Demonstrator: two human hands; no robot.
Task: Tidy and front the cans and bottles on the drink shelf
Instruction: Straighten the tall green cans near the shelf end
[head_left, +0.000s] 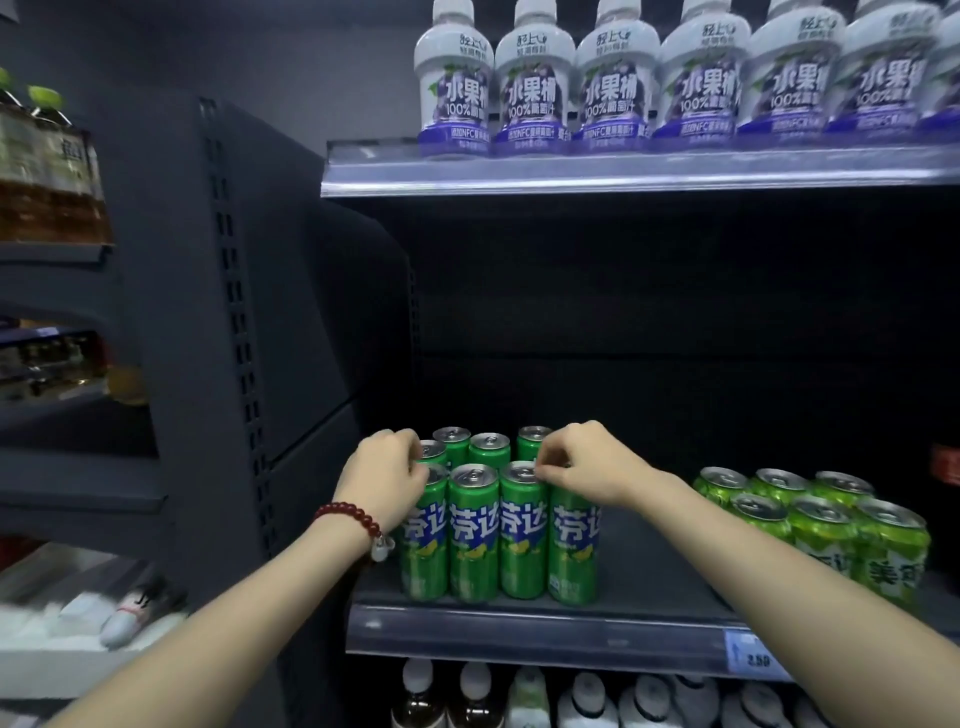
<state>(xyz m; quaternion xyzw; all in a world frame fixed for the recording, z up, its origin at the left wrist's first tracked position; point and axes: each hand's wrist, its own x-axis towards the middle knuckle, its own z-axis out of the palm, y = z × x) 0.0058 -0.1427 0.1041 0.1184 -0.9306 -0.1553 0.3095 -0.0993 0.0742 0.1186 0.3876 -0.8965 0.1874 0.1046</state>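
Several slim green cans (474, 535) stand in rows at the left of the middle shelf (649, 577), labels facing out. My left hand (387, 475), with a red bead bracelet on the wrist, grips the top of the front-left can (423, 551). My right hand (584, 465) curls over the top of the front-right can (574, 551), fingertips pinching near its rim beside the neighbouring can (522, 535). More green cans stand behind the front row.
A cluster of lighter green cans (810, 525) stands at the right of the same shelf. White and purple juice bottles (613, 83) line the shelf above. Bottles (587, 699) fill the shelf below. A dark shelf upright (234, 312) stands at left.
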